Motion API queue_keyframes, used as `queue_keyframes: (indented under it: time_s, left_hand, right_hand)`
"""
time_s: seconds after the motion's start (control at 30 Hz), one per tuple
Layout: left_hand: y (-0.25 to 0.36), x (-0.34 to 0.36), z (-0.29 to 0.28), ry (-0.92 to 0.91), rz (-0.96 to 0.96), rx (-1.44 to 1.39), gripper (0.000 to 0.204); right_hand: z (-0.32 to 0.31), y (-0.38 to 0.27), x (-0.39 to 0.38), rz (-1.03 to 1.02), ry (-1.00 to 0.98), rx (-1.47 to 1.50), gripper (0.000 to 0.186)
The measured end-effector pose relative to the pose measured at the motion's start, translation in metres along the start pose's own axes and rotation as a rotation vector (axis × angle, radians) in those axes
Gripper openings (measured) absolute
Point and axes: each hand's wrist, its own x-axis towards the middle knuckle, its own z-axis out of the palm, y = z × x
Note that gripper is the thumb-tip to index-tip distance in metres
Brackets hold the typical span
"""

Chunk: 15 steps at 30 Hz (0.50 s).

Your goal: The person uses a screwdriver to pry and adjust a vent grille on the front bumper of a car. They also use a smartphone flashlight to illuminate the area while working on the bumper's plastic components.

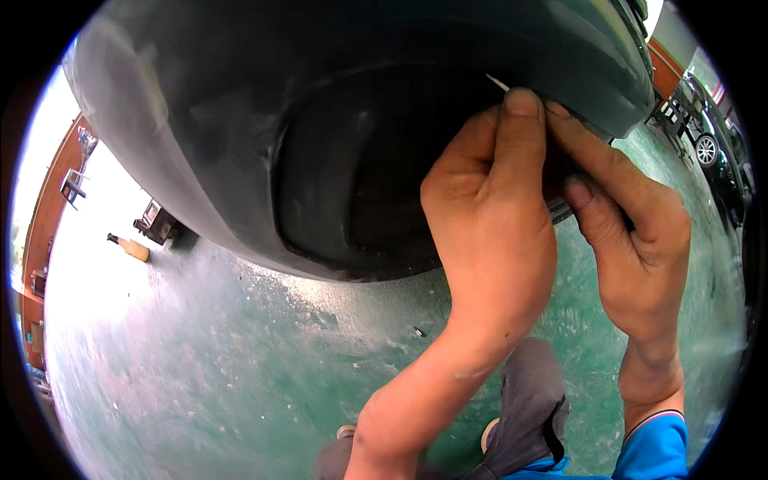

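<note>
A large black bumper-like panel (192, 88), scuffed along its left side, fills the upper view and has a recessed section in the middle. My left hand (492, 200) is closed at that recess, its fingertips on a thin pale sliver (496, 81) that points up-left against the dark surface. My right hand (632, 232) is just beside it on the right, index fingertip at my left fingertips and thumb lower down; its fingers are curled, and what they hold, if anything, is hidden.
Below is a scuffed green floor (224, 360) with a yellowish bottle (132, 248) and a dark equipment piece (158, 222) at left. A dark car (720, 160) stands at the far right. My legs (528, 376) show at the bottom.
</note>
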Motion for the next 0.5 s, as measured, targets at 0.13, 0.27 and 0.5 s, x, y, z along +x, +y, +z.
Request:
queue_keyframes:
  time_s: [0.13,0.27,0.5]
  left_hand:
    - [0.004,-0.001,-0.003,0.005,0.018,0.011,0.032]
    - [0.003,0.000,0.001,0.012,0.063,0.017,0.031]
    - [-0.002,0.005,-0.009,-0.038,0.104,0.047,0.030]
  right_hand:
    - [0.006,-0.011,-0.007,0.210,0.008,0.194,0.043]
    - [0.004,-0.010,-0.008,0.316,0.005,0.382,0.045]
    - [0.024,-0.001,-0.010,0.049,0.110,0.029,0.043]
